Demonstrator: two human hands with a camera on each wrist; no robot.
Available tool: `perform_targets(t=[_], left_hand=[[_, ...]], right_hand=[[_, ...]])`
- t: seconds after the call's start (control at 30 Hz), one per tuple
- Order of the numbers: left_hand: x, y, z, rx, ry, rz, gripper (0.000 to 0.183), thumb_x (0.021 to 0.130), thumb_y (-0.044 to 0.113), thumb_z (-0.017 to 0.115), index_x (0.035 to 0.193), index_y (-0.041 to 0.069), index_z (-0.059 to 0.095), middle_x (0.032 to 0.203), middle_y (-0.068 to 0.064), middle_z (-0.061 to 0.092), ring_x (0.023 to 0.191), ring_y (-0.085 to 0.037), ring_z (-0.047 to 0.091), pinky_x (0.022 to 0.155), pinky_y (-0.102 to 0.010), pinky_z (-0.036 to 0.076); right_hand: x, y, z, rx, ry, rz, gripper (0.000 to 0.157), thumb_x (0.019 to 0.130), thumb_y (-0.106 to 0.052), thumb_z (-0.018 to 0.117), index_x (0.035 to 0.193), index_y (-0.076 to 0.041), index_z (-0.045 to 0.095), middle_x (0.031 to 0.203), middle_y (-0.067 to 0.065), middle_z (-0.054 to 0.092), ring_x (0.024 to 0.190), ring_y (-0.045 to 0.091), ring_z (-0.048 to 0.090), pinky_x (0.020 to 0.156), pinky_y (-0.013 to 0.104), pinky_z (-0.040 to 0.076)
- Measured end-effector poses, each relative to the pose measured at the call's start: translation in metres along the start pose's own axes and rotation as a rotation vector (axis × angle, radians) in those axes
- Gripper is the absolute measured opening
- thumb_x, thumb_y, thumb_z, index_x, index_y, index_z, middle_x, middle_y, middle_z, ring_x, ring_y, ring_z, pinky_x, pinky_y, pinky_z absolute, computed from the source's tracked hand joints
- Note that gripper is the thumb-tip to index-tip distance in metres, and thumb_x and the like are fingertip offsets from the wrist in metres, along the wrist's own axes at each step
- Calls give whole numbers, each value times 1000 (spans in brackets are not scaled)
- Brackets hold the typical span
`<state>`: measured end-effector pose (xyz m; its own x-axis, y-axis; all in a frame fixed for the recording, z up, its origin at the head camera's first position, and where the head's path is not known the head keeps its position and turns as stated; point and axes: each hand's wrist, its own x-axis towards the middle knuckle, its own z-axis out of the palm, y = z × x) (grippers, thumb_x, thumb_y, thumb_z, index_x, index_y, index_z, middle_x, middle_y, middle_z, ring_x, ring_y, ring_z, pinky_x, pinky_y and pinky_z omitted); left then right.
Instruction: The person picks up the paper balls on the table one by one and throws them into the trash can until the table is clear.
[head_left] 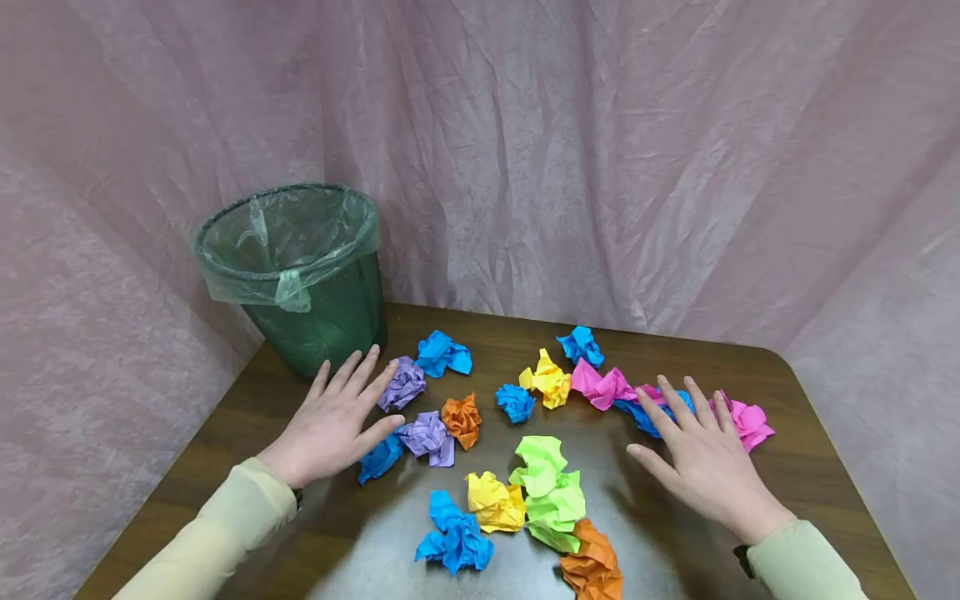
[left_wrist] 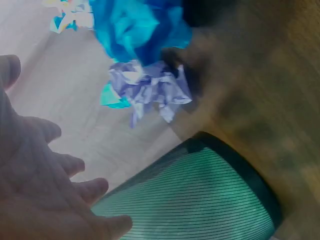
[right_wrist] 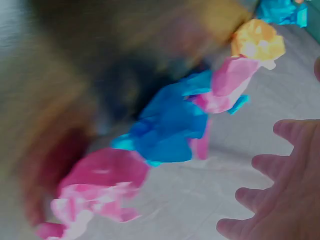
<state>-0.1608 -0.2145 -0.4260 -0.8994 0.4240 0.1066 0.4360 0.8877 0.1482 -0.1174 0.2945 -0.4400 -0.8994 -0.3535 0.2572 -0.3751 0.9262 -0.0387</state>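
Note:
My left hand (head_left: 335, 425) is held palm down with fingers spread, in front of the green mesh bin (head_left: 322, 325). Nearest to it are a purple crumpled paper (head_left: 403, 383), a second purple paper ball (head_left: 429, 437) and a blue one (head_left: 381, 456). Over the right side of the table hovers my right hand (head_left: 708, 454), fingers spread and holding nothing. A blue paper ball (right_wrist: 170, 122) and pink crumpled papers (right_wrist: 102, 182) lie close to it, and its fingers partly hide them in the head view. The left wrist view shows the left palm (left_wrist: 35, 185) holding nothing.
A clear plastic liner (head_left: 294, 287) covers the bin's rim. Several more paper balls lie on the brown table (head_left: 810, 517): lime green (head_left: 551, 492), yellow (head_left: 495, 502), orange (head_left: 592, 562) and blue (head_left: 454, 536). A pinkish curtain (head_left: 525, 167) hangs behind.

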Motion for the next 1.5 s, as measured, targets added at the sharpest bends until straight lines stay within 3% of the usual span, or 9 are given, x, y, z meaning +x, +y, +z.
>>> perform_targets(t=[0.27, 0.47, 0.7, 0.83, 0.97, 1.1, 1.3, 1.5], left_hand=[[1, 4, -30, -13, -54, 74, 82, 100, 73, 36, 165, 25, 22, 171, -5, 6, 156, -35, 8, 119, -66, 8], [8, 10, -55, 3, -63, 145, 80, 101, 70, 38, 165, 25, 22, 171, -6, 8, 156, -36, 10, 119, -65, 10], [17, 22, -95, 67, 7, 242, 81, 102, 68, 41, 165, 24, 20, 171, -4, 6, 157, -31, 7, 122, -58, 9], [22, 24, -119, 98, 74, 263, 79, 102, 63, 47, 165, 24, 20, 171, -5, 8, 156, -32, 9, 123, -55, 8], [24, 12, -138, 116, 125, 237, 80, 102, 58, 53, 165, 23, 20, 171, -7, 8, 156, -35, 11, 123, -57, 7], [24, -11, -150, 124, 133, 167, 84, 101, 55, 58, 166, 21, 19, 172, -8, 6, 156, -35, 7, 122, -58, 1], [21, -42, -158, 107, 121, 35, 85, 102, 54, 56, 166, 18, 14, 171, -16, 8, 155, -42, 5, 118, -67, -5], [18, -60, -164, 77, 111, -43, 82, 104, 54, 52, 166, 17, 13, 169, -20, 11, 154, -46, 3, 113, -73, -9]], right_hand=[[32, -16, -18, 33, -26, -104, 78, 99, -66, 51, 159, -19, 40, 166, 14, 29, 154, 41, 13, 122, 58, -2], [54, -28, -39, 45, -85, -145, 79, 98, -71, 47, 162, -26, 35, 168, 9, 25, 155, 38, 11, 122, 59, 3], [81, -47, -66, 61, -140, -206, 81, 98, -75, 40, 164, -30, 27, 170, 2, 17, 156, 37, 10, 121, 61, 8], [102, -64, -79, 52, -140, -261, 81, 97, -76, 38, 163, -31, 28, 169, 3, 21, 156, 35, 10, 122, 60, 9], [127, -86, -88, 37, -128, -319, 79, 98, -76, 36, 163, -30, 30, 168, 5, 24, 156, 33, 9, 123, 57, 8], [149, -108, -93, 45, -131, -367, 80, 99, -75, 36, 164, -30, 27, 169, 5, 22, 156, 33, 7, 123, 57, 7], [175, -137, -94, 65, -144, -405, 80, 99, -75, 34, 165, -31, 24, 170, 4, 19, 157, 32, 5, 123, 55, 4], [199, -169, -93, 84, -142, -427, 76, 102, -71, 34, 165, -32, 20, 170, 2, 17, 157, 30, 4, 124, 52, 3]])
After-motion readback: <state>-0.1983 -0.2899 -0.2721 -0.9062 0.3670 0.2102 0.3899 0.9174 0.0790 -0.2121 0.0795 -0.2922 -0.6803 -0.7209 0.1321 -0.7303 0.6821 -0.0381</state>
